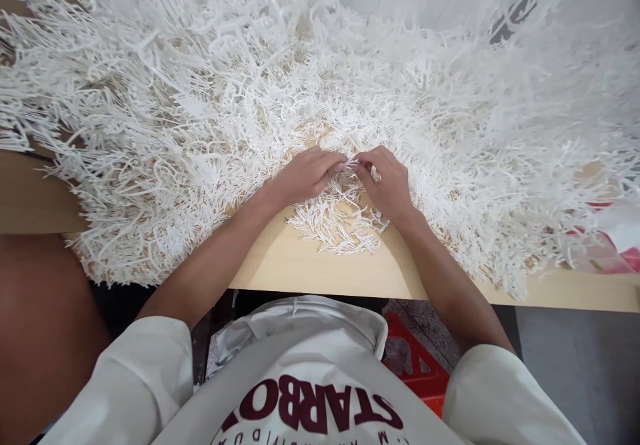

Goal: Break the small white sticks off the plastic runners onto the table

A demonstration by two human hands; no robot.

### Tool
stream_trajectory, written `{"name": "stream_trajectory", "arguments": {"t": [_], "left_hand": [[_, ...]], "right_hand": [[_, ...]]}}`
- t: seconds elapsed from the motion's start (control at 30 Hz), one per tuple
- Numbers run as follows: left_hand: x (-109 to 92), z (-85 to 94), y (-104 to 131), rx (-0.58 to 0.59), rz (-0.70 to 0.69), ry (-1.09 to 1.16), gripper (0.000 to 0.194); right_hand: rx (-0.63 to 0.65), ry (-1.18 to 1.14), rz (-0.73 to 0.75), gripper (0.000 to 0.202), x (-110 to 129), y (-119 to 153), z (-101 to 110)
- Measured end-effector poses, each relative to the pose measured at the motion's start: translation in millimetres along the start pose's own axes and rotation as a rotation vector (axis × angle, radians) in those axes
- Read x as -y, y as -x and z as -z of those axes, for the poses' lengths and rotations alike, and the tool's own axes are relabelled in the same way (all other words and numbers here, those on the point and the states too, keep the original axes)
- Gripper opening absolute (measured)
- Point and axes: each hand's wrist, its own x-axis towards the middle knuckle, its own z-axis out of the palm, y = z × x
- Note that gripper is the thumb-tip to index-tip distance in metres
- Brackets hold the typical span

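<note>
Both my hands meet over the wooden table, with thin white plastic strands between their fingertips. My left hand (pixel 313 173) is closed, its thumb and fingers pinching the strands from the left. From the right, my right hand (pixel 384 178) pinches the same small white piece (pixel 351 162). Just below the hands lies a small loose pile of short white strands (pixel 337 226). A huge heap of branched white plastic pieces (pixel 200 112) surrounds the hands on the left, right and far side.
The wooden table's (pixel 320 275) near edge runs in front of my body. At the right edge lies a pink and clear plastic bag (pixel 607 248). A red plastic stool (pixel 420 365) stands below the table. Someone's bare skin (pixel 45 325) shows at the lower left, near cardboard (pixel 40 195).
</note>
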Motion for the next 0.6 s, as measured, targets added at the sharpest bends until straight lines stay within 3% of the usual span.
{"name": "stream_trajectory", "arguments": {"t": [0.17,0.33,0.47,0.6], "left_hand": [[0,-1.5,-2,-0.003,0.101,0.003,0.035],[4,-5.7,-1,-0.035,0.051,-0.049,0.035],[4,-4.8,-2,-0.061,0.054,-0.058,0.045],[2,-2.1,-3,-0.085,0.038,0.012,0.047]], "right_hand": [[0.036,0.076,-0.005,0.012,4,1,0],[0.015,0.035,-0.088,0.026,9,1,4],[0.134,0.003,-0.062,0.023,9,1,6],[0.09,-0.113,-0.233,0.02,11,1,5]]}}
